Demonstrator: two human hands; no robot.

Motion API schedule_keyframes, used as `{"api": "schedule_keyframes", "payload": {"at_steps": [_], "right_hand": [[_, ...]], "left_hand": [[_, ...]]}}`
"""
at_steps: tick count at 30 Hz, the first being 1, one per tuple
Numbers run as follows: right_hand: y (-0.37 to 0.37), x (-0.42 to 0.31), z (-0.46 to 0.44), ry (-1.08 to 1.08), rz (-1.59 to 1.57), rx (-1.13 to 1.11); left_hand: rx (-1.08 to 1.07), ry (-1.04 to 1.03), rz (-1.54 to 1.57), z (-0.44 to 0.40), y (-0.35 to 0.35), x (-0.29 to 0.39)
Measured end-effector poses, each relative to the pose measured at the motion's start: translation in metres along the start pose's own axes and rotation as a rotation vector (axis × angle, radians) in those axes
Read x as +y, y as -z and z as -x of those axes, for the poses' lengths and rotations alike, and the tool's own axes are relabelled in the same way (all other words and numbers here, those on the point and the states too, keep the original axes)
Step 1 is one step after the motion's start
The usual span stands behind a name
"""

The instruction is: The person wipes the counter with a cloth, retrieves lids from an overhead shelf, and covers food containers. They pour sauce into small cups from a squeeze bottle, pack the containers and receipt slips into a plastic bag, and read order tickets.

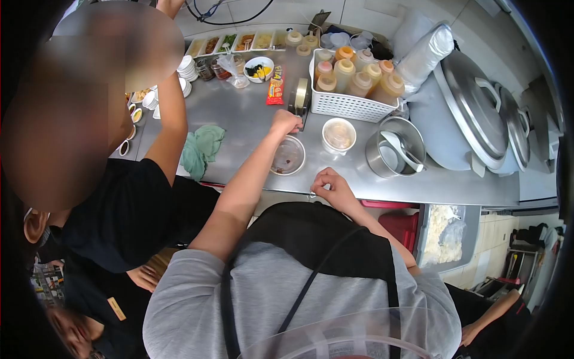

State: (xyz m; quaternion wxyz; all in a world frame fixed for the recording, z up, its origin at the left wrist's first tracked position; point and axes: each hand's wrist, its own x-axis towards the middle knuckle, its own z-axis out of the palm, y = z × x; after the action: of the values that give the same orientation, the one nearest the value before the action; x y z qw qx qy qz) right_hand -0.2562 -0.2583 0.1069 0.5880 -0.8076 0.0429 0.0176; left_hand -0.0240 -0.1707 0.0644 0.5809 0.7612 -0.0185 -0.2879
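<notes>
My left hand (287,121) is closed, its curled fingers at the near end of a tape dispenser (301,96) with a large roll. What those fingers grip is hidden. Just below it stands a round tub with a clear lid (288,157), partly behind my forearm. Close to the table's front edge, my right hand (332,189) pinches a small shiny bit (312,194) that looks like clear tape. A white tub with a clear lid (339,136) stands beyond my right hand, apart from it.
A white basket (353,107) of sauce bottles stands at the back, with a steel pot (388,157) and large lidded vessels (472,102) to the right. A green cloth (202,149) and a red packet (275,87) lie leftward. A co-worker's arm (171,128) reaches over the table.
</notes>
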Motion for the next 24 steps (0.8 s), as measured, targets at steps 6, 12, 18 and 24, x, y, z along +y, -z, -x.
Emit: {"api": "schedule_keyframes", "payload": {"at_steps": [6,12,18,24], "right_hand": [[0.018,-0.014,0.000,-0.122,-0.016,-0.022],[0.014,-0.015,-0.011,-0.023,0.030,-0.030],[0.023,0.002,-0.014,-0.013,0.057,0.035],[0.082,0.014,0.000,-0.062,0.111,0.208]], "left_hand": [[-0.127,0.018,0.037,-0.004,0.014,-0.001],[-0.110,0.034,-0.171,-0.011,0.022,0.001],[0.241,-0.203,-0.965,0.003,0.011,0.006],[-0.012,-0.157,0.270,0.033,-0.021,0.045]]}}
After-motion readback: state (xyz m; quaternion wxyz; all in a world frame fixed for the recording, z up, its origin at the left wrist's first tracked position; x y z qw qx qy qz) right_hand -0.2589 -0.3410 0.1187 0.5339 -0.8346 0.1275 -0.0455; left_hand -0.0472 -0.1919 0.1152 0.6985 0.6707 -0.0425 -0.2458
